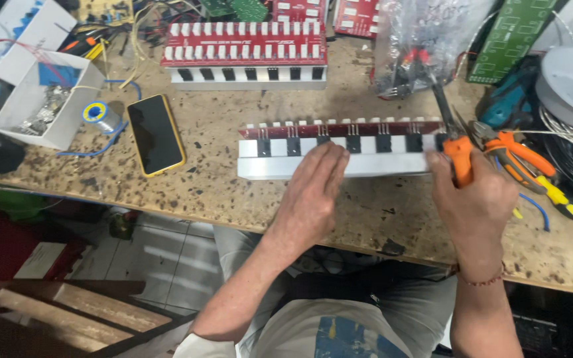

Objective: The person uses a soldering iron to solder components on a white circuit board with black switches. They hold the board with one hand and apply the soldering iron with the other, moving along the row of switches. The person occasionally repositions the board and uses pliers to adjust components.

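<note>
Left hand [313, 192] is flat, fingers extended and close together, palm down. Fingertips rest on the front face of the aluminium heatsink bar [339, 162], about mid-length. Not wrapped around anything, just pressing on it.

Right hand [475, 202] is closed in a fist around the orange handles of the pliers [457, 142]. The dark jaws point up and away, tip at the right end of the bar near the last black transistor [414, 142]. Can't tell if the jaws actually bite a lead; too small and partly hidden by the hand.

The bar lies lengthwise across the worn speckled workbench [220, 179], near the front edge, directly ahead of the person. A red circuit board [339, 128] sits along its top back edge, with a row of black transistors against the bar's front face.

Around it:
- second, similar red board on heatsink [247, 53], further back, well apart
- phone with yellow case [156, 134], face up, left of the bar
- solder spool [97, 114] just left of the phone
- white box of small metal parts [41, 99] at far left
- clear plastic bag [419, 46] behind the bar's right end
- another orange-handled cutter [518, 156] just right of the right hand
- green boards [509, 40] at back right
</note>
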